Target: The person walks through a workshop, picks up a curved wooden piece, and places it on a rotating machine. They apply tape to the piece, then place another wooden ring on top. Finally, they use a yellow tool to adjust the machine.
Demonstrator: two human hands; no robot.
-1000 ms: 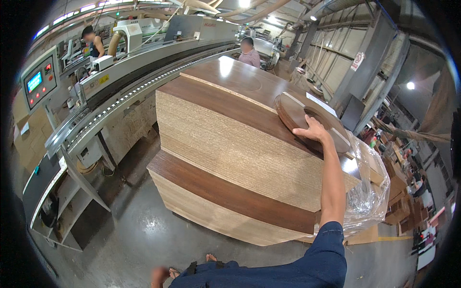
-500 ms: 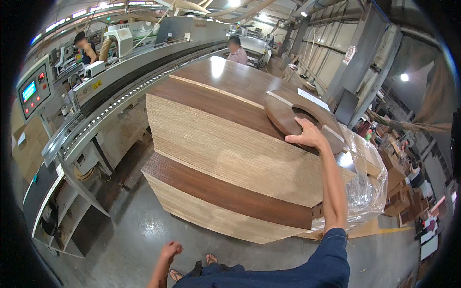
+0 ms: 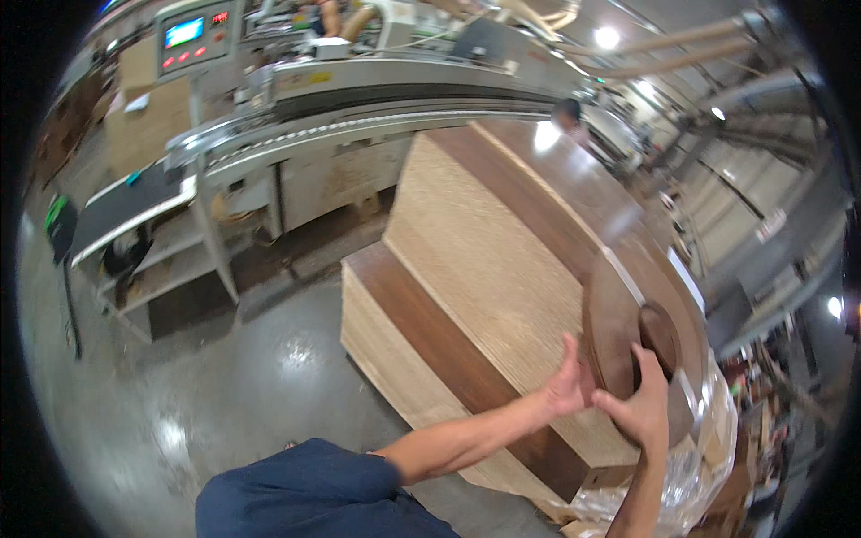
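Note:
A thick, dark brown roll of edge banding, with a central hole and pale tape strips across it, lies near the right end of a tall stack of boards. My right hand grips its near side, fingers at the hole and thumb toward the outer rim. At that rim my left hand has its thumb and fingers apart; whether its fingertips touch the roll is unclear. The stack's sides show pale wood edges, and its top is dark brown and glossy.
A long edge-banding machine with a control panel runs along the back. A low black-topped stand is at left. Clear plastic wrap hangs at the stack's right end. Two people are partly visible beyond the machine and stack.
My left hand has come up from low over the floor to the roll's rim. My right hand stays on the roll. The view has swung left.

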